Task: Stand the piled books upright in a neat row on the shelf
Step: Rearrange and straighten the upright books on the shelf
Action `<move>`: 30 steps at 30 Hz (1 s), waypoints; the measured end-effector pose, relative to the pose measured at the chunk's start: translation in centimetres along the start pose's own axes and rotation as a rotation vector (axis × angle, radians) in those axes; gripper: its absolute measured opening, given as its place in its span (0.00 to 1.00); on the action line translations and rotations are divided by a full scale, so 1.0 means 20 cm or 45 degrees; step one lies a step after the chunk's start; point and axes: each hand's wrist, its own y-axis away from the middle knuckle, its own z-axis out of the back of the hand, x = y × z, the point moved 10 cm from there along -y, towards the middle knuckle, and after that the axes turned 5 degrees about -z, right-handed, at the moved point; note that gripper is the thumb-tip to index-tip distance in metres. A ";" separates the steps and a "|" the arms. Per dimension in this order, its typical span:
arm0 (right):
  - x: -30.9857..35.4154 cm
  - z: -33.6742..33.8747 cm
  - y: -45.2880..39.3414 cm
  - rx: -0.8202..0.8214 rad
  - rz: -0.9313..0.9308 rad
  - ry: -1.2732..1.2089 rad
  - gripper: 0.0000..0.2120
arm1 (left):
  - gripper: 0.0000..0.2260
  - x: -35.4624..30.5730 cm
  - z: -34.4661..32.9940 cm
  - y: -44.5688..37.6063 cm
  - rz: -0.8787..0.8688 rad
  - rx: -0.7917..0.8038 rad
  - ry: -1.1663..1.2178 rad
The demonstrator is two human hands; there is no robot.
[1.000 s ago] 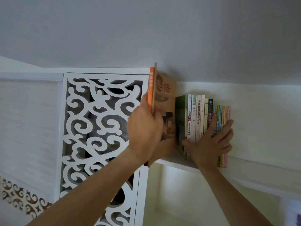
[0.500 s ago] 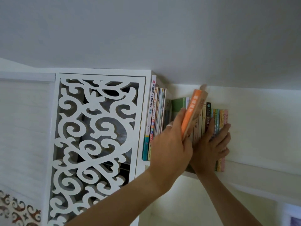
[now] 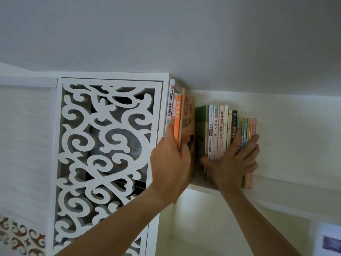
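Two groups of upright books on a high shelf, a gap between them.

The left hand (image 3: 170, 159) has its grip clamped on the orange book (image 3: 177, 119) and the tan book beside it, at the left group against the fretwork panel (image 3: 108, 145). The right hand (image 3: 238, 159) lies flat, fingers straight, pressing the spines of the right group of books (image 3: 221, 132) on the shelf (image 3: 203, 187). The step in hand looks like closing up the row; the next move probably calls for sliding one group sideways without tipping any book.
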 end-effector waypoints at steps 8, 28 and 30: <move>0.00 0.03 0.01 -0.029 0.006 -0.015 0.65 | 0.26 0.05 -0.29 -0.07 0.005 0.068 -0.048; -0.02 0.03 0.01 -0.044 0.086 0.026 0.64 | 0.32 0.15 -0.56 -0.05 -0.574 -0.091 -0.869; -0.02 0.03 0.01 -0.027 0.099 0.016 0.65 | 0.31 0.16 -0.54 -0.05 -0.547 -0.103 -0.768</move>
